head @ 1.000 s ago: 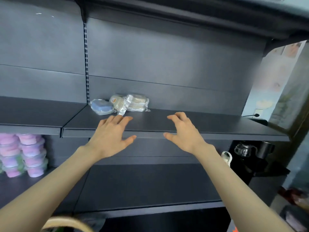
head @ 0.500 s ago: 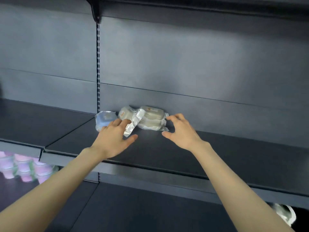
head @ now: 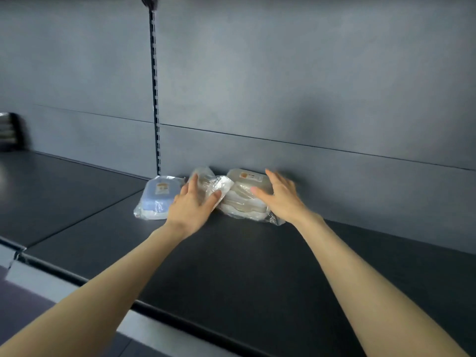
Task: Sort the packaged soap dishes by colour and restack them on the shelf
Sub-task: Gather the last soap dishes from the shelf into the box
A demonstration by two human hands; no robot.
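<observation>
1. Left hand (head: 192,206) is lying open, with its fingers straight and spread. The fingertips are touching the middle beige pack (head: 206,179), and the thumb is pressing on that pack's crinkled clear wrap.
2. Right hand (head: 279,195) is also lying open with its fingers apart and is gripping nothing. The thumb is touching the front of the beige stack (head: 244,194) and the fingers are lying over its top right corner. This hand is slightly blurred.
3. All 3 packs are sitting on the dark shelf (head: 231,266), near the foot of the slotted upright (head: 154,99) that is running down the grey back panel (head: 283,86).
4. At the foot of the slotted upright, the blue soap dish pack (head: 157,197) is lying flat with its orange label facing up, just beside the left hand.
5. Just right of the slotted upright, the middle beige pack is standing tilted on edge between the blue soap dish pack and the beige stack.
6. Farther right of the slotted upright, the beige stack is sitting close to the back panel under the right hand, wrapped in clear film with an orange label on top. The number of dishes in it cannot be told.
7. Well to the left of the slotted upright, a dark object (head: 10,132) is sitting at the frame edge, too blurred to tell what it is.
</observation>
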